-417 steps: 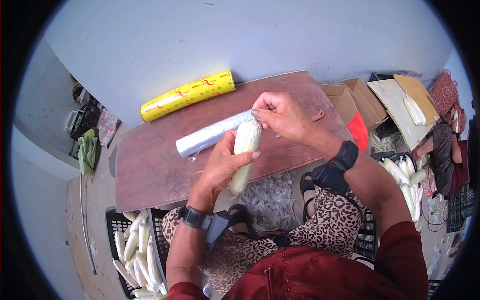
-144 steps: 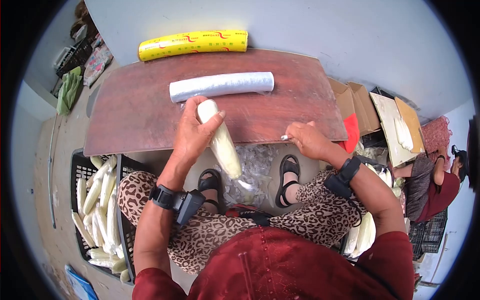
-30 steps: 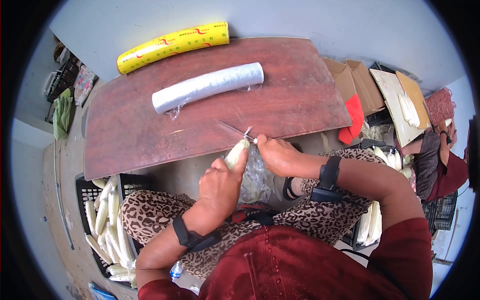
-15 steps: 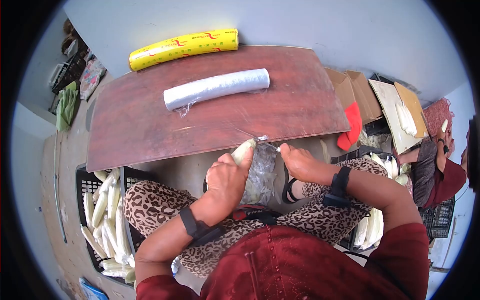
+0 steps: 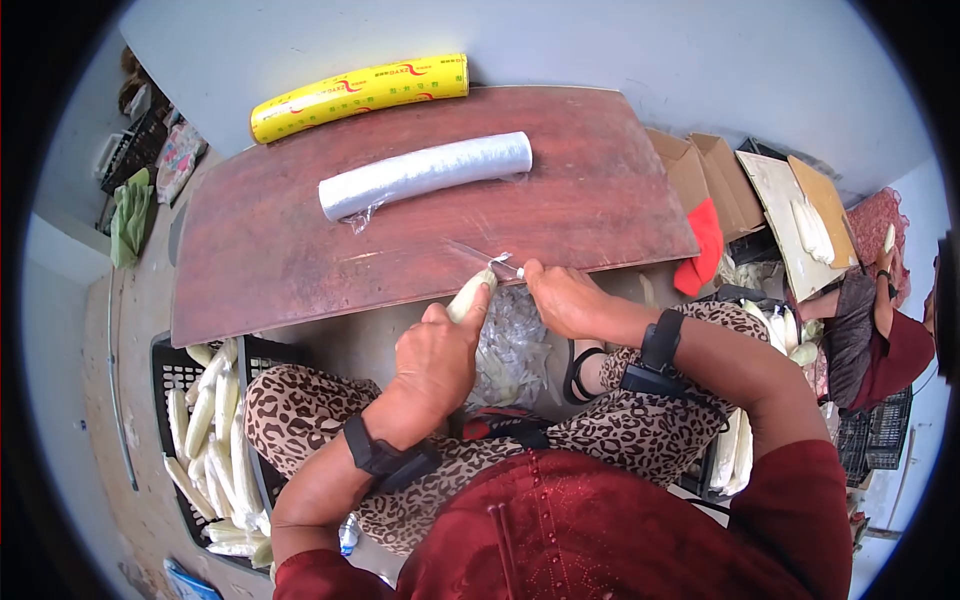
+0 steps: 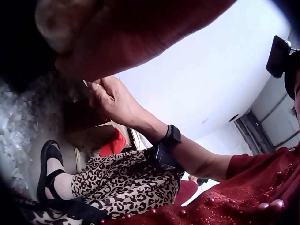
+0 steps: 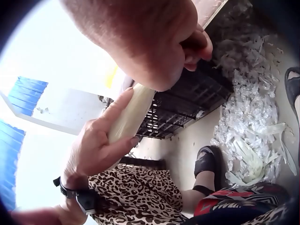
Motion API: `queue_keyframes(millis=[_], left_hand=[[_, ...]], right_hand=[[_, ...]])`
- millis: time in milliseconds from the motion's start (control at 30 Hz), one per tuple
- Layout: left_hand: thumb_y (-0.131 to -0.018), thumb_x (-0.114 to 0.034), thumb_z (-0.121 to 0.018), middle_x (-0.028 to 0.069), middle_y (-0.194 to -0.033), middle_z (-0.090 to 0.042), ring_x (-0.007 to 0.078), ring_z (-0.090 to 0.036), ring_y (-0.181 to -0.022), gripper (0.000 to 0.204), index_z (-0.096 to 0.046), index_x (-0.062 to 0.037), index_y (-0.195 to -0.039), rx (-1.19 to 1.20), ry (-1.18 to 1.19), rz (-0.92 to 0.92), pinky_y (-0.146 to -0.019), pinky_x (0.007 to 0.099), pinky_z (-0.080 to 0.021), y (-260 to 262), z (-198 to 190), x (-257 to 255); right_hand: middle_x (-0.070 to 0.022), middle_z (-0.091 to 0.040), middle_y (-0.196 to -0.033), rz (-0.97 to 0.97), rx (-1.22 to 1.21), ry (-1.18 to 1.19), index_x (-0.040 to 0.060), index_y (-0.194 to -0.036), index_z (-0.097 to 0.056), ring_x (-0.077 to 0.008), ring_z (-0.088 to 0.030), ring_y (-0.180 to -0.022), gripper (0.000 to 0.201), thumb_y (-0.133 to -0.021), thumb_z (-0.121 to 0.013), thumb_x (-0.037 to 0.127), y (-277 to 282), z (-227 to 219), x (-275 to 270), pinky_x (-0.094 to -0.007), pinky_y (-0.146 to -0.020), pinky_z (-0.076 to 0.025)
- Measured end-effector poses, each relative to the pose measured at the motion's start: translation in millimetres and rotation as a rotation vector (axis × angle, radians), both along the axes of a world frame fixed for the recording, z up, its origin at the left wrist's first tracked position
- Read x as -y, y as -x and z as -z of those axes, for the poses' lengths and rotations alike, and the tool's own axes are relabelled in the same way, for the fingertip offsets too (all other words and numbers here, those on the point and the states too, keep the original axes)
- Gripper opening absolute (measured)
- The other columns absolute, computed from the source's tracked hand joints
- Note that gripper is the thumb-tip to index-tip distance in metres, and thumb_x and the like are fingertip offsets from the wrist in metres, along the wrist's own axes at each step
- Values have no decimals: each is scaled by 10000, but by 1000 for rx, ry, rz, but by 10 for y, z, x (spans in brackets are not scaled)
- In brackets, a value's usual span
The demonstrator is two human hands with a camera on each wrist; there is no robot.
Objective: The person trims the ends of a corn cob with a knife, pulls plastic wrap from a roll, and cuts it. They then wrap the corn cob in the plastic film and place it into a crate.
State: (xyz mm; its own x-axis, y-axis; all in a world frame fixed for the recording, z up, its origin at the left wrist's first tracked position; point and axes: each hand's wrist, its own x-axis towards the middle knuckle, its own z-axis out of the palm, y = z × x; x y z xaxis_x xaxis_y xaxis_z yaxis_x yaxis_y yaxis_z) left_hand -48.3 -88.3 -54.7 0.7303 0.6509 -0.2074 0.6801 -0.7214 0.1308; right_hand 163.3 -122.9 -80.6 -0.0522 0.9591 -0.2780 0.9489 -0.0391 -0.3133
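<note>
One corn cob (image 5: 471, 296), centre frame, gripped by the left hand (image 5: 437, 358); the right hand (image 5: 565, 298) clasps a knife (image 5: 520, 272) by the cob's tip. Trimming, it seems; next calls for a steady stroke.

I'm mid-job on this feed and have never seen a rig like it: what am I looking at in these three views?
No machine here: a person works bare-handed. The head view looks down from the head; the left and right wrist views look out from each wrist. The left hand holds a long, pale green ear of corn. The right hand grips a thin metal knife, its blade at the ear's tip. On the reddish-brown wooden table lies a shiny roll of clear plastic film; a yellow printed roll lies along its far edge.
</note>
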Motion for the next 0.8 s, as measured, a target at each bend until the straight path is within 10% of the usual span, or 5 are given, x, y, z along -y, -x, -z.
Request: queue_keyframes(millis=[800], left_hand=[[-829, -91, -562, 199, -908, -576, 278, -656, -687, 674, -348, -232, -1453, -124, -54, 38, -540, 345, -538, -64, -39, -20]], right_hand=[[-312, -629, -852, 181, -107, 173, -51, -1021, -439, -466, -628, -852, 185, -886, -468, 72, 63, -76, 187, -534, -749, -483]])
